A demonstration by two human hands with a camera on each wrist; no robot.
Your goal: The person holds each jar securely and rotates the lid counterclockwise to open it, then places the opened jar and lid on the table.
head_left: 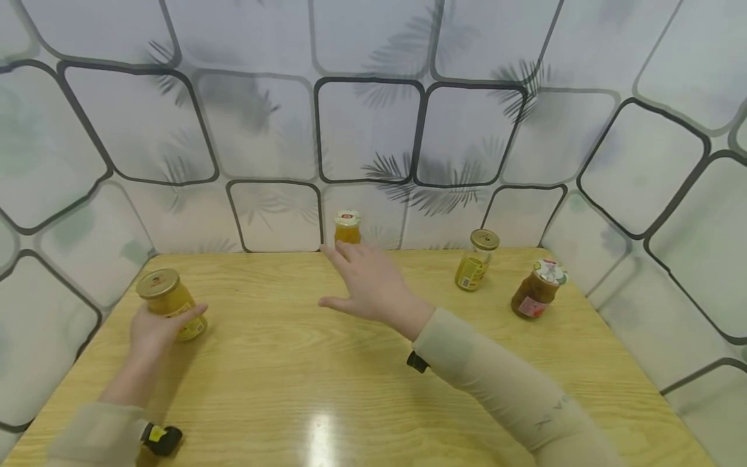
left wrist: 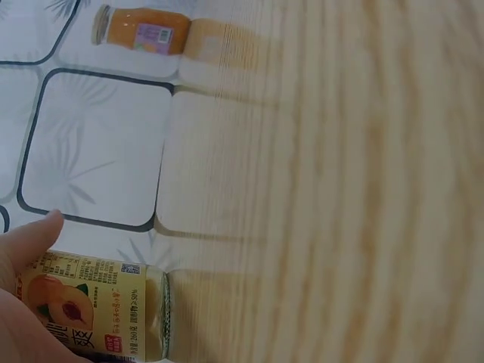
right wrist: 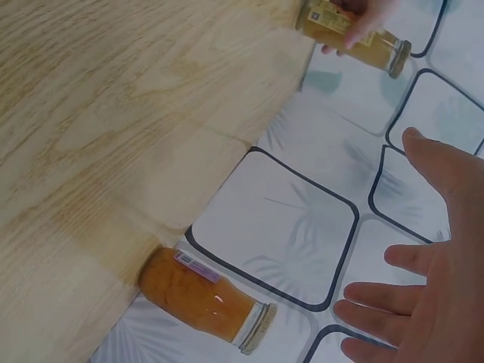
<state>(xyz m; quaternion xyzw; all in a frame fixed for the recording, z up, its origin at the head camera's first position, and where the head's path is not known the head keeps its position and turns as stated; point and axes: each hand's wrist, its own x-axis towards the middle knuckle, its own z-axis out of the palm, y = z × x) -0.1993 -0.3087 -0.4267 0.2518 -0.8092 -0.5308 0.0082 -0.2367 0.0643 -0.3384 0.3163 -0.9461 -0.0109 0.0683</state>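
Note:
At the left of the table [head_left: 280, 363], my left hand [head_left: 153, 327] grips a glass jar of peaches [head_left: 169, 295] with a gold lid, thumb along its near side. The left wrist view shows the peach picture on that jar's yellow label [left wrist: 83, 302]. My right hand [head_left: 373, 282] is held over the middle of the table, fingers spread and holding nothing. Beyond its fingertips stands an orange-filled jar [head_left: 347, 232] with a patterned lid, its lower part hidden by the hand. In the right wrist view, this orange jar [right wrist: 200, 295] is apart from my right hand [right wrist: 431, 295].
To the right of my right hand stand a jar with a gold lid and yellow label [head_left: 474, 263] and, farther right, a dark reddish-brown jar [head_left: 535, 292] with a patterned lid. A patterned wall [head_left: 274, 217] borders the back and sides of the table.

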